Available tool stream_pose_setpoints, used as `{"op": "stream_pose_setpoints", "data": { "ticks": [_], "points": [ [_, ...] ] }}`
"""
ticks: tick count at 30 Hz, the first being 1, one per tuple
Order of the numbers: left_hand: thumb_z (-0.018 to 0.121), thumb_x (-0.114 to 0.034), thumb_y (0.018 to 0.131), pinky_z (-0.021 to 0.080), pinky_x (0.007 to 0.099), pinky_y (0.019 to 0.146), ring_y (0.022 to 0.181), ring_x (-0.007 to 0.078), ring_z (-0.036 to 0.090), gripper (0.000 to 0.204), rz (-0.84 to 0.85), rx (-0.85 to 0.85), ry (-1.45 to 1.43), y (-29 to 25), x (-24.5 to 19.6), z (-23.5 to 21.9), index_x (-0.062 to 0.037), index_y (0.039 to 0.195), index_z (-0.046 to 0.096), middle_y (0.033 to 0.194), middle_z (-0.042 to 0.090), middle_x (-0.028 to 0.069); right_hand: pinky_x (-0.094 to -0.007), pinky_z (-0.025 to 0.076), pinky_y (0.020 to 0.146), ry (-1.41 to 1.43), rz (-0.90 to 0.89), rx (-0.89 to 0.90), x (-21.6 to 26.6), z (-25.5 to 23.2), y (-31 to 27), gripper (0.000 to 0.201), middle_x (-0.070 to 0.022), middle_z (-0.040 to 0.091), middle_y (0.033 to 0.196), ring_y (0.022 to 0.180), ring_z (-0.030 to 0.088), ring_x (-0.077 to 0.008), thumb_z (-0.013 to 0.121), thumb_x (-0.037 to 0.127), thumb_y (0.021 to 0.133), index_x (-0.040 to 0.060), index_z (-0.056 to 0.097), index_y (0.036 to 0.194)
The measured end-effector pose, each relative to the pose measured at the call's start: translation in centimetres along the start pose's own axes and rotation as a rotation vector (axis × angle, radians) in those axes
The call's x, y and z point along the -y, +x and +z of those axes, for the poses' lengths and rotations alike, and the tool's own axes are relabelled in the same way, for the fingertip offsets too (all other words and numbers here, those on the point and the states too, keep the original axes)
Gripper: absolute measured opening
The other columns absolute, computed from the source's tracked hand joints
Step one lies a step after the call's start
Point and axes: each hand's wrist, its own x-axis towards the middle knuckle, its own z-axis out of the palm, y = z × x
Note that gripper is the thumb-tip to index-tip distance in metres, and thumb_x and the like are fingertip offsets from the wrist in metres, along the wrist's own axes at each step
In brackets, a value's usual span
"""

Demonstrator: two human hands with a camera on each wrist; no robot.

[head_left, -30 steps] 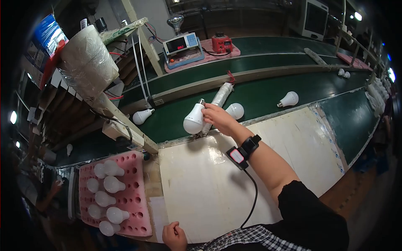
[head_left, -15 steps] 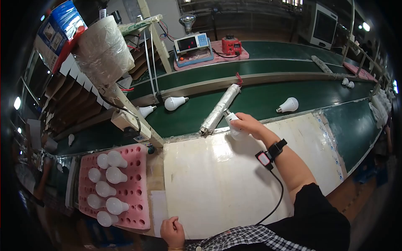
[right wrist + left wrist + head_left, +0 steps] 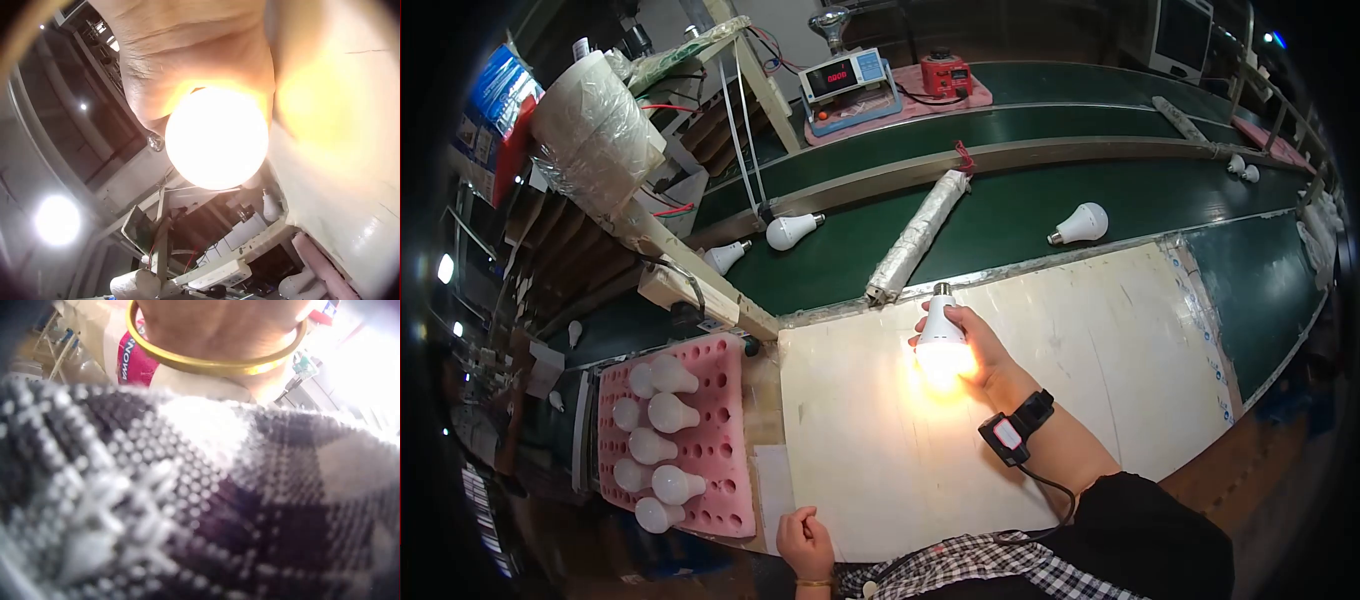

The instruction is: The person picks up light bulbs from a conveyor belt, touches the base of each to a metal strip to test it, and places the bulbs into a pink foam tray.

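My right hand (image 3: pixel 992 362) grips a white LED bulb (image 3: pixel 941 322) over the far part of the white board (image 3: pixel 870 440), fingers and thumb around its body. The metal cap points away from me and the dome glows bright yellow-white. In the right wrist view the lit dome (image 3: pixel 217 139) sits against the palm and washes out detail. At the board's near left edge my left hand (image 3: pixel 806 543) rests with loosely curled fingers, holding nothing. The left wrist view is mostly checked cloth (image 3: pixel 200 500), with a gold bangle (image 3: pixel 219 365) on the wrist.
Left stands a pink foam tray (image 3: pixel 735 430) with several bulbs. On the green belt (image 3: pixel 1000 210) lie a wrapped bar (image 3: pixel 920 235), two bulbs near the post (image 3: pixel 700 290) and one bulb (image 3: pixel 1081 223) to the right. A meter (image 3: pixel 840 77) and a red device (image 3: pixel 945 75) stand behind.
The first bulb was put down on the belt beside the post. My right hand took the bulb right of the wrapped bar, drew it back over the board, and it now glows.
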Motion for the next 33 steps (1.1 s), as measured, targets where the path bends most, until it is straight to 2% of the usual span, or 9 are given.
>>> {"op": "stream_pose_setpoints", "data": {
  "ticks": [16,17,18,24,26,28,30,31,33],
  "points": [
    [0.057,0.002,0.078,0.037,0.0340,0.051,0.055,0.0205,0.047,0.013,0.016,0.005,-0.026,0.5,-0.7,-0.4,-0.0028,0.087,0.064,0.070,0.052,0.0079,-0.0493,0.056,0.081,-0.073,-0.036,-0.062,-0.2,-0.1,0.0,0.036,-0.0176,0.060,0.108,0.100,0.064,-0.0359,0.042,0.024,0.096,0.0061,0.046,0.127],
    [0.056,-0.005,0.085,0.048,0.0399,0.068,0.075,0.0325,0.060,0.016,0.009,0.028,-0.025,0.1,-1.3,-0.9,-0.0037,0.098,0.066,0.087,0.064,0.0142,-0.0493,0.056,0.081,-0.087,-0.032,-0.071,-0.1,0.2,-0.2,0.034,-0.0182,0.061,0.107,0.100,0.065,-0.0351,0.042,0.023,0.096,0.0053,0.046,0.124],
    [0.056,-0.005,0.085,0.048,0.0399,0.068,0.075,0.0325,0.060,0.016,0.019,0.031,-0.047,0.2,-1.4,-1.0,-0.0037,0.098,0.066,0.087,0.064,0.0142,-0.0493,0.056,0.081,-0.100,-0.050,-0.081,0.2,0.6,0.0,0.034,-0.0182,0.061,0.107,0.100,0.065,-0.0351,0.042,0.023,0.096,0.0053,0.046,0.124],
    [0.056,-0.004,0.085,0.049,0.0397,0.070,0.078,0.0326,0.060,0.016,-0.034,0.050,-0.042,0.2,-1.5,-1.4,-0.0032,0.098,0.066,0.089,0.064,0.0148,-0.0365,0.051,0.092,-0.232,-0.168,-0.090,2.3,3.9,8.1,0.030,-0.0147,0.061,0.111,0.104,0.062,-0.0229,0.047,0.026,0.099,0.0024,0.050,0.118],
    [0.056,-0.005,0.085,0.049,0.0397,0.070,0.079,0.0325,0.060,0.016,-0.027,0.045,-0.049,0.1,-1.4,-1.4,-0.0030,0.097,0.066,0.089,0.064,0.0148,-0.0363,0.048,0.095,-0.551,-0.214,-0.097,4.2,5.3,9.9,0.037,-0.0169,0.060,0.117,0.108,0.060,-0.0240,0.051,0.025,0.097,-0.0028,0.051,0.121],
    [0.056,-0.005,0.085,0.049,0.0397,0.071,0.079,0.0325,0.060,0.016,-0.028,0.037,-0.060,0.1,-1.4,-1.4,-0.0029,0.097,0.066,0.089,0.064,0.0148,-0.0359,0.048,0.092,-1.340,-0.496,-0.114,6.9,4.6,10.9,0.047,-0.0178,0.064,0.112,0.103,0.062,-0.0253,0.059,0.026,0.089,-0.0048,0.052,0.125],
    [0.056,-0.006,0.086,0.049,0.0396,0.070,0.078,0.0324,0.060,0.016,0.003,0.009,-0.076,0.1,-1.5,-1.4,-0.0033,0.097,0.066,0.089,0.064,0.0146,-0.0436,0.047,0.095,-2.073,-0.657,-0.099,10.3,1.0,11.8,0.046,-0.0204,0.064,0.116,0.109,0.060,-0.0361,0.060,0.021,0.081,0.0024,0.059,0.123],
    [0.056,-0.006,0.086,0.049,0.0396,0.070,0.078,0.0324,0.060,0.016,-0.006,0.004,-0.081,0.0,-1.4,-1.3,-0.0033,0.097,0.066,0.089,0.064,0.0146,-0.0455,0.046,0.093,-2.425,-0.457,-0.167,12.3,2.2,9.0,0.036,-0.0152,0.065,0.111,0.108,0.060,-0.0333,0.062,0.020,0.078,0.0067,0.066,0.112],
    [0.056,-0.006,0.086,0.050,0.0398,0.070,0.077,0.0326,0.060,0.016,0.003,0.026,-0.037,-0.2,-1.0,-1.3,-0.0039,0.098,0.066,0.088,0.064,0.0146,-0.0458,0.040,0.094,-2.792,-0.347,-0.310,15.7,-0.6,6.0,0.030,-0.0085,0.065,0.106,0.110,0.058,-0.0277,0.066,0.018,0.076,0.0115,0.069,0.105]
  ]
}}
